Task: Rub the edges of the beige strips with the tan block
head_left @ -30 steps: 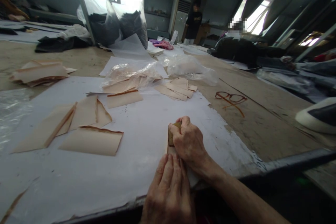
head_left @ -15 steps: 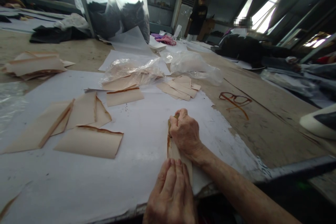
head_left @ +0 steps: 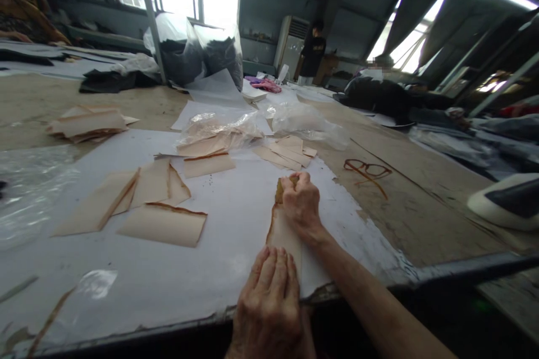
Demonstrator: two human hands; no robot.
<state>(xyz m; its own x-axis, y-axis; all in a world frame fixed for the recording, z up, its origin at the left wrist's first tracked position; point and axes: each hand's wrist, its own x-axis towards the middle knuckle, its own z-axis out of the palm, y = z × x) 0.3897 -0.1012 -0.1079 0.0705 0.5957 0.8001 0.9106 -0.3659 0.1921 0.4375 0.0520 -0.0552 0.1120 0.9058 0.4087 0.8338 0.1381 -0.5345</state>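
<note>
My left hand [head_left: 272, 291] lies flat, fingers stretched out, on the near end of a thin beige piece [head_left: 288, 235] with a dark brown left edge. My right hand [head_left: 302, 202] is closed on a small yellow-brown sponge-like pad [head_left: 278, 192] at the far end of that piece. To the left lie several similar beige pieces with brown edges, among them a front piece [head_left: 164, 225], a left piece [head_left: 96, 205] and a back piece [head_left: 209, 165]. The fingertips of my right hand partly hide the pad.
White paper [head_left: 189, 275] covers the near table. Clear plastic bags [head_left: 307, 123] and a stack of beige pieces [head_left: 95, 123] lie further back. Eyeglasses [head_left: 367, 170] rest at right, near a white and black object [head_left: 505, 202]. A person [head_left: 312, 53] stands in the background.
The view has tilted upward and shifted. My right hand has opened a little space from the brown edge, showing more of the pad at the piece's far end. My left hand stays flat on it.
</note>
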